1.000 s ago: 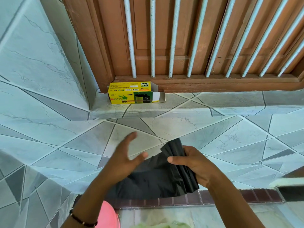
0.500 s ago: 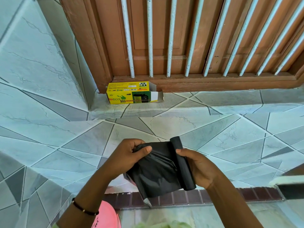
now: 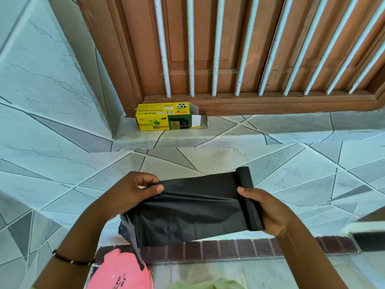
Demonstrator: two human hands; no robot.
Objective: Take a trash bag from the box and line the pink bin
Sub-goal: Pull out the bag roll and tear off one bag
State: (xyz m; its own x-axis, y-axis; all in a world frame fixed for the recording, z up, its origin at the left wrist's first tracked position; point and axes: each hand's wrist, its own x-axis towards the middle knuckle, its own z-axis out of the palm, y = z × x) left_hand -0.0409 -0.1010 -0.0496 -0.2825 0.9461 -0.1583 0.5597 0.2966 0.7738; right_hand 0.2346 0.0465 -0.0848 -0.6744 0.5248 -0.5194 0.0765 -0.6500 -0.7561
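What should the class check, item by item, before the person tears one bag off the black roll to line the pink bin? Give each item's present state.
1. Left hand pinches the free edge of the unrolled black plastic trash bag: ok.
2. Right hand grips the rolled black remainder: ok.
3. Sheet pulled flat between both hands: ok.
4. Perforation line found: cannot tell, none visible.
5. Pink plastic bin within reach, directly below the hands: ok.
6. Yellow cardboard bag box is on the tiled ledge, away from the hands, end flap open: ok.
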